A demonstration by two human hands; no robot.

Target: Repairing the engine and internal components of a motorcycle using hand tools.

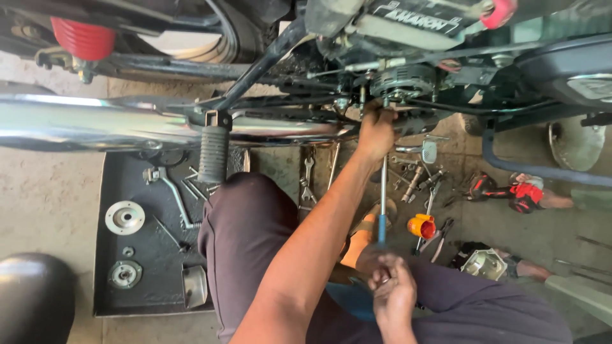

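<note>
I crouch beside a motorcycle engine (403, 81). My left hand (376, 130) reaches up to the engine's underside and is closed around the top of a long tool's metal shaft (384, 185), steadying its tip against a fitting. My right hand (392, 294) sits low near my lap and grips the bottom end of the same tool, just below its blue handle (381, 229). The tool runs nearly straight between both hands. Its tip is hidden behind my left fingers.
A chrome exhaust pipe (95, 122) and a ribbed footpeg (213, 154) cross on the left. A black tray (137, 280) holds round metal parts and a bent lever. Wrenches (308, 181), sockets and an orange cup (421, 225) lie on the floor. Another person's sandalled feet (526, 193) rest at right.
</note>
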